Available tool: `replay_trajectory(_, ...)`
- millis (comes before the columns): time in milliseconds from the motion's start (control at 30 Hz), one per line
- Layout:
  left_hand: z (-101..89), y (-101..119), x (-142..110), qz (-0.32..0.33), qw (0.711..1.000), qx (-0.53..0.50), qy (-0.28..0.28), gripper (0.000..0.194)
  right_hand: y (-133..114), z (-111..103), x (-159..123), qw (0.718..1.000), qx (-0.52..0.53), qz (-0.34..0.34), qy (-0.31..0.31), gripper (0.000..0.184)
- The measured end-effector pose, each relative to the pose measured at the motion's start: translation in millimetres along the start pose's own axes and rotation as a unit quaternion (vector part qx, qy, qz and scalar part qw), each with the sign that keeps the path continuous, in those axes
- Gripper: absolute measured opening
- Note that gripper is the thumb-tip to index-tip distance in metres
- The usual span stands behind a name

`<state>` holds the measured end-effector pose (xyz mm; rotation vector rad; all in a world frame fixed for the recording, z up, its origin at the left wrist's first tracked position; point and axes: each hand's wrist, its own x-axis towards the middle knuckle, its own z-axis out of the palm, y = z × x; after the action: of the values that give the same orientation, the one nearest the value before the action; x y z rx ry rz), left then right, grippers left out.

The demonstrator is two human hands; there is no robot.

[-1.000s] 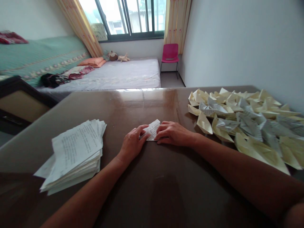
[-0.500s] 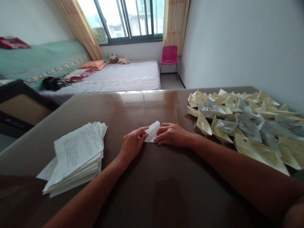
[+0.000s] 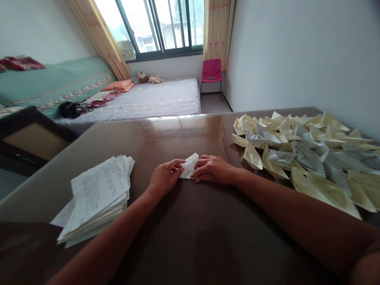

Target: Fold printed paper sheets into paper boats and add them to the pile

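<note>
A small folded sheet of printed paper (image 3: pixel 189 166) lies on the brown table, between my two hands. My left hand (image 3: pixel 166 174) pinches its left side with thumb and forefinger. Over its right side the bent fingers of my right hand (image 3: pixel 214 169) press down, hiding that corner. To the left is a stack of printed paper sheets (image 3: pixel 97 190), its edges uneven. Several folded paper boats (image 3: pixel 308 156), cream and white, are crowded together on the right, beyond my right forearm.
The glossy brown table (image 3: pixel 142 142) reaches to a far edge near a bed (image 3: pixel 166 97). A pink chair (image 3: pixel 211 71) stands by the window. At the left is a dark wooden cabinet (image 3: pixel 35 138), and a white wall (image 3: pixel 297 55) runs along the right.
The view has shifted slightly. Both hands keep their hold on the folded paper, with the right fingers a little further over it.
</note>
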<state>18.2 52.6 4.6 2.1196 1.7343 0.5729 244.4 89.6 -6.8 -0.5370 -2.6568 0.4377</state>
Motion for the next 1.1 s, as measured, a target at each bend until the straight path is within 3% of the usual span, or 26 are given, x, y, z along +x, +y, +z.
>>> replay_trajectory(200,4.1,-3.1,-1.6,-0.008,1.000,0.004,0.023,0.029,-2.0,0.1,-0.1,1.000,-0.010,0.016,0.000,0.025)
replay_trajectory(600,8.8,-4.0,-2.8,0.060,0.996,0.048,0.044,0.019,-6.9,0.2,-1.1,0.995,-0.095,-0.013,-0.016,0.025)
replay_trajectory(700,10.3,-5.7,-3.9,0.097,0.990,0.081,0.066,0.019,-8.4,-0.6,-1.0,0.994,-0.108,-0.017,-0.022,0.025)
replay_trajectory(800,9.2,-4.5,-7.1,0.174,0.969,0.150,0.085,0.020,-11.7,-2.1,-0.4,0.991,-0.129,-0.017,-0.030,0.024)
replay_trajectory(933,4.7,3.3,-14.6,0.234,0.946,0.222,0.031,0.018,-16.7,-3.5,0.5,0.987,-0.154,-0.011,-0.037,0.023)
replay_trajectory(1100,2.6,20.1,-31.1,0.212,0.926,0.309,-0.048,0.035,-23.5,-5.7,2.5,0.983,-0.176,-0.004,-0.042,0.025)
